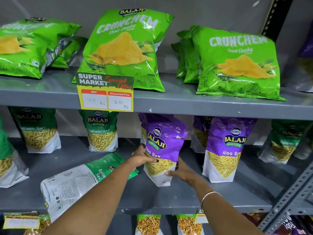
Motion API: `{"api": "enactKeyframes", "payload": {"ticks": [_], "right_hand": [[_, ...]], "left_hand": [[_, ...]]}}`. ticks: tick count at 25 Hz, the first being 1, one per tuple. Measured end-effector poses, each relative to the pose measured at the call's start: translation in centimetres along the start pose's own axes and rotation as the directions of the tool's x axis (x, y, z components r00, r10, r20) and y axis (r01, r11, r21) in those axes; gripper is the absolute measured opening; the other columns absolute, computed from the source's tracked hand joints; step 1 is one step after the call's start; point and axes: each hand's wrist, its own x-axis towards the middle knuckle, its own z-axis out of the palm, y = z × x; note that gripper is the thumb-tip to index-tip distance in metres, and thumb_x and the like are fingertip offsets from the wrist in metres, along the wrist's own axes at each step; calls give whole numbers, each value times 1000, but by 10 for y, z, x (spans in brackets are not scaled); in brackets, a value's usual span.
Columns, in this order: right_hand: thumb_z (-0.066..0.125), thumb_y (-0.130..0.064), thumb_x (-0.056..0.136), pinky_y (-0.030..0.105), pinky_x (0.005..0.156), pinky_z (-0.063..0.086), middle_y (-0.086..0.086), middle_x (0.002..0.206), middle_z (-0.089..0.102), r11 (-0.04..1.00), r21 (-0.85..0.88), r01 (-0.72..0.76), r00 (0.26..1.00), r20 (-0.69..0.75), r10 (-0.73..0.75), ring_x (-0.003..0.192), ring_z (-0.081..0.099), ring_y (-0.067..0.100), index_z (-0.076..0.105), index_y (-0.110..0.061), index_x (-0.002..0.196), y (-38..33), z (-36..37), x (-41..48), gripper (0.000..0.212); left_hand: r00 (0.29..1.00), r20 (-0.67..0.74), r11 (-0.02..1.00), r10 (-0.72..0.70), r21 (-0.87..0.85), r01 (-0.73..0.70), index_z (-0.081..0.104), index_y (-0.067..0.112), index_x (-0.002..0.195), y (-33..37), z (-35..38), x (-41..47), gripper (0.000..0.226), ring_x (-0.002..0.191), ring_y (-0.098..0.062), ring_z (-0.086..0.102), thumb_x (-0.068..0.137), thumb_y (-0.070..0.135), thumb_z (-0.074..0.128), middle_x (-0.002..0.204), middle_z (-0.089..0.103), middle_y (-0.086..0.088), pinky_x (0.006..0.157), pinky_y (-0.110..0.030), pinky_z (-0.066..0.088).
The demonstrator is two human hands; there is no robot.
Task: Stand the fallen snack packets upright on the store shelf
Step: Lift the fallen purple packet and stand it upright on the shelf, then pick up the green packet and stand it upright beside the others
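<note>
A purple Aloo Sev packet [165, 143] stands nearly upright, slightly tilted, on the middle grey shelf [186, 199]. My left hand [141, 157] grips its left side and my right hand [182, 172] holds its lower right corner. A green Ratlami Sev packet [72, 182] lies flat on its front to the left, partly under my left forearm. Another purple Aloo Sev packet [225, 150] stands upright to the right.
Upright green Ratlami Sev packets [101, 131] line the back of the middle shelf. Green Crunchem chip bags [123, 48] sit on the upper shelf behind a yellow price tag [105, 94]. A perforated shelf post [286, 206] rises at right. More packets fill the shelf below.
</note>
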Motion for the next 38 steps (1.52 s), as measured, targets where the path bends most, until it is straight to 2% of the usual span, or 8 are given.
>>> {"api": "enactKeyframes", "payload": {"ticks": [8,16,19,23,25,28,33,38], "right_hand": [[70,11,69,21,66,55,6,95,68,998,49,-26,991,-130,32,86,65,19,58,-11,101,-1,-22,12,40],[82,-5,57,18,73,53,15,119,65,998,-12,-68,998,10,68,105,64,23,50,0,121,-17,-13,4,72],[65,8,77,5,47,46,2,78,67,972,-101,-213,973,72,221,62,67,3,58,3,95,-41,-3,-11,20],[48,1,87,14,29,36,8,44,47,878,-20,-479,865,-181,468,33,44,18,43,-11,62,-41,33,-14,28],[46,-12,91,20,34,40,12,48,46,788,-7,-615,781,-143,608,28,46,18,51,-7,57,-39,74,2,34],[53,-41,88,33,55,48,13,45,61,638,-177,-749,635,81,768,36,61,20,55,2,63,-46,155,19,49],[62,-41,78,32,56,54,13,77,57,721,266,-639,765,130,630,65,58,26,57,-7,87,-47,241,10,36],[77,-24,60,51,92,47,7,72,74,739,484,-469,861,61,506,75,67,27,66,-13,85,-52,252,4,30]], "left_hand": [[1000,-26,996,11,-86,-13,46,3,125,-11,1,-9,73,104,-16,56,62,10,81,130,59,-19,92,-27,48],[998,-58,997,5,-74,-9,44,9,126,-11,4,-20,77,119,-24,55,59,15,83,131,59,-8,104,-38,44],[1000,23,997,16,69,-18,37,8,130,-15,-13,-20,80,126,-26,49,65,23,80,139,51,-10,108,-38,40],[999,-24,934,45,354,-33,50,4,125,-34,-86,-24,55,123,-25,51,80,30,67,134,51,-17,97,-30,42],[999,-44,880,22,475,1,60,4,106,-60,-137,-24,40,109,-24,55,84,38,61,119,56,-19,82,-29,46],[995,-42,839,-89,536,98,49,4,131,-110,-199,-30,56,125,-29,51,89,42,52,138,51,-14,99,-32,42],[957,205,977,-207,84,194,61,0,113,-152,-221,-43,34,80,-17,60,90,25,55,118,60,-8,74,-18,53],[923,286,966,-257,57,251,67,6,91,-159,-235,-46,36,94,-29,64,71,35,75,104,69,-16,93,-40,52]]}}
